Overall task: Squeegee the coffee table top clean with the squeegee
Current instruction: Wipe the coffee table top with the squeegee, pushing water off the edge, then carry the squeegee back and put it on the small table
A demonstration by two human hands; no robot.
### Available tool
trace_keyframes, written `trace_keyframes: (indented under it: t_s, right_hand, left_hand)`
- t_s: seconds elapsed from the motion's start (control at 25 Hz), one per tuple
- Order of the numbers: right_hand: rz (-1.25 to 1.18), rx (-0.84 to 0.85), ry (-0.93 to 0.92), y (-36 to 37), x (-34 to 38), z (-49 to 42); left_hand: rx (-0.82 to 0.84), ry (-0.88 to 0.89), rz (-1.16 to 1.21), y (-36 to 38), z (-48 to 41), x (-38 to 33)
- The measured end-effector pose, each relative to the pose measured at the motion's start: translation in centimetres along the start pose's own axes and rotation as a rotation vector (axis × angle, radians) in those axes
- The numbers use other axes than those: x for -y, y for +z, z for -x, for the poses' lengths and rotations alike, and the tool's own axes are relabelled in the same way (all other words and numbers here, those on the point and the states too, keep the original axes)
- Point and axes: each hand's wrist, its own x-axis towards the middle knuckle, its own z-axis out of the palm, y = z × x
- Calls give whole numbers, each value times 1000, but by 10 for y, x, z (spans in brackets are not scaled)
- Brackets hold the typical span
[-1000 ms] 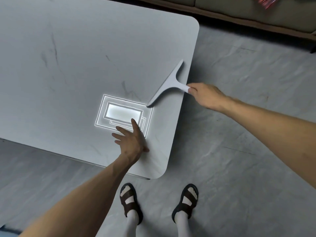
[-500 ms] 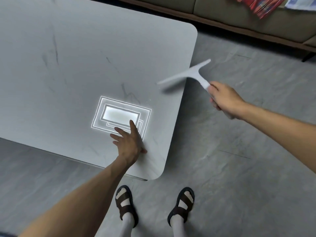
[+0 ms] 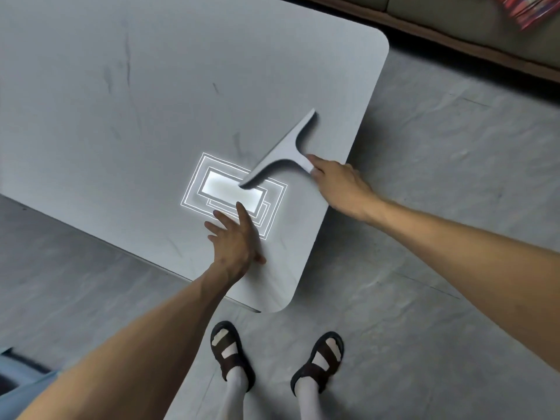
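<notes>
The desk (image 3: 151, 86), a pale grey coffee-table top with rounded corners and faint dark veining, fills most of the view; its surface looks hard, smooth and glossy (a bright rectangular reflection of a ceiling light sits near the near-right corner), so a blade should glide on it with little drag. The squeegee (image 3: 283, 153) lies with its blade on that top close to the right edge, one blade end reaching over the reflection. It looks like a light, stiff one-piece plastic tool, T-shaped, with a long straight blade and a short handle; the handle stub is the natural place to take hold, and even downward pressure would probably be needed to keep the whole blade edge flat.

The right hand (image 3: 339, 189) reaches in from the right with a nearly straight arm, closed on the handle end, fingers wrapped and forefinger extended along it. The left hand (image 3: 236, 237) rests flat on the desk just nearer the person, fingers spread wide, holding nothing, seemingly bracing.
</notes>
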Motion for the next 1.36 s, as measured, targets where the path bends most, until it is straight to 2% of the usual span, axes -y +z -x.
trace_keyframes:
  t_s: [0.2, 0.32, 0.4, 0.52, 0.64, 0.72, 0.92, 1.08, 1.24, 1.36]
  right_hand:
    - [205, -50, 53, -30, -91, 72]
    - [293, -48, 93, -58, -112, 94]
    - [324, -85, 68, -71, -110, 88]
    - [176, -136, 32, -77, -77, 49]
    - [-11, -51, 44, -58, -34, 4]
    - [-37, -22, 47, -39, -23, -4]
    - [255, -155, 14, -31, -69, 51]
    - [322, -91, 77, -35, -100, 101]
    - [376, -64, 125, -40, -84, 132]
    - [241, -63, 170, -44, -43, 147]
  left_hand:
    - [8, 3, 4, -4, 3, -1]
    - [0, 3, -16, -5, 5, -3]
    - [-6, 8, -12, -5, 5, -4]
    - [-12, 16, 2, -6, 5, -3]
    - [-8, 18, 9, -7, 6, -1]
    - [-6, 22, 12, -7, 6, 0]
    - [-4, -1, 3, -8, 8, -2]
    - [0, -23, -4, -9, 11, -6]
    - [59, -80, 24, -18, 22, -10]
    - [63, -71, 240, -45, 41, 2]
